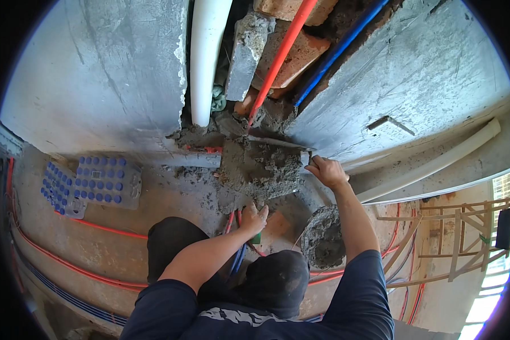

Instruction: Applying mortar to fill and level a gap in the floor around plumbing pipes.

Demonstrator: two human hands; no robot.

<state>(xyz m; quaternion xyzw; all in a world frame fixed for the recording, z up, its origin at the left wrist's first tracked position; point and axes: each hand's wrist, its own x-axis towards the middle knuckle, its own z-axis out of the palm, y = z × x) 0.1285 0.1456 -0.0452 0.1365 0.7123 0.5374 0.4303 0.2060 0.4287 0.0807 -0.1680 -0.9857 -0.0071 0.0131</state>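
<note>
Centrally, mortar mass (260,173). Right hand (330,171) curled at its 3 o'clock end, left hand (254,220) at 6, fingers narrow; cannot tell what either grips. Round heap (324,241) toward 4, white pipe (207,62) at 11.

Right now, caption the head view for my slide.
Bare left hand and right hand at lumpy grey mortar near a thick white pipe and a thin red pipe.

Object (305,159) in right grip (325,171), seemingly part-hidden
</note>
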